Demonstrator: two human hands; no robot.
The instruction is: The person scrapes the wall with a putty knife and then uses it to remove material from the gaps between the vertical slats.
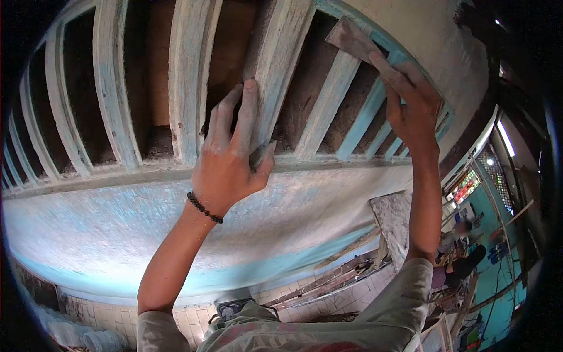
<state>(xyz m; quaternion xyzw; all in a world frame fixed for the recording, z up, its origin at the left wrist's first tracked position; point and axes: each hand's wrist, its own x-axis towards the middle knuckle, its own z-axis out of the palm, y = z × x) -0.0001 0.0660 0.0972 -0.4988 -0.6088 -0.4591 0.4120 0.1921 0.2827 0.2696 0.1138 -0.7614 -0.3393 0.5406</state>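
My left hand has its fingers stretched upward and apart, resting against a wide wooden slat with worn white and blue paint. Its thumb is near the sill below, and grey dust coats the fingers. A black beaded bracelet circles that wrist. Up at the right, my right hand is closed on a scraper, a flat grey-brown blade that widens away from the fingers. Its handle end is hidden in the hand. The blade lies near the top of a narrower slat, by the blue frame edge.
Below the slats runs a ledge above a patchy white and blue wall. A worn board leans at the right, with timber lengths on the tiled floor. People are at the far right. Plastic sheeting lies lower left.
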